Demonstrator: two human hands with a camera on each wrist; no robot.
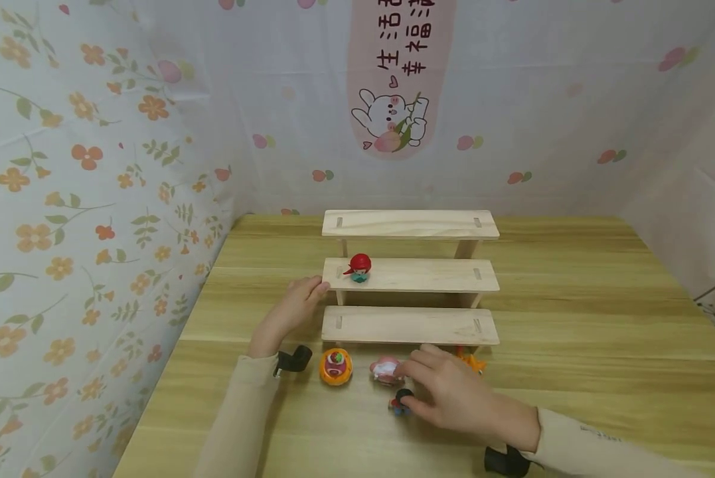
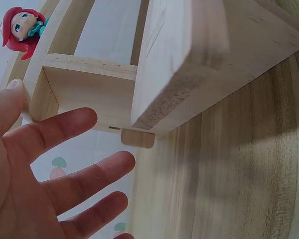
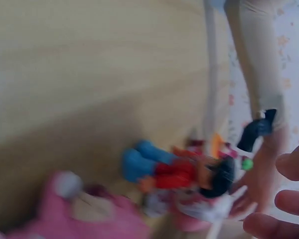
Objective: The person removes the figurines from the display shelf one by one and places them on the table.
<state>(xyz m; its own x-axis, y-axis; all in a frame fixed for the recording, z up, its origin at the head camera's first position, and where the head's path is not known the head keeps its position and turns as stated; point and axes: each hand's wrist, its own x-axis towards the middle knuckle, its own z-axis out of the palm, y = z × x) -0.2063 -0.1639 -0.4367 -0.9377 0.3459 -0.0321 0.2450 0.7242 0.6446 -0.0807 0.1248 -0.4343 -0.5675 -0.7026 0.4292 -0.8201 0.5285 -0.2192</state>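
A three-tier wooden shelf (image 1: pixel 411 325) stands on the table. My left hand (image 1: pixel 294 305) holds the left end of its middle board, thumb on the board's edge in the left wrist view and other fingers spread below. On that board sits a red-haired figurine (image 1: pixel 360 269). My right hand (image 1: pixel 453 388) hovers in front of the bottom board, fingers loosely bent and apart. Its thumb tip overlaps a black-haired figurine (image 1: pixel 401 402) in a red top and blue trousers (image 3: pixel 139 162). Its fingertips are close beside a pink-and-white figurine (image 1: pixel 384 370).
Left of the pink one is a round orange figurine (image 1: pixel 336 367) with a red-and-green top. An orange figure (image 1: pixel 473 362) shows partly behind my right hand. Another pink figure (image 3: pixel 94 214) appears blurred in the right wrist view. Printed cloth (image 1: pixel 273 133) hangs behind the table.
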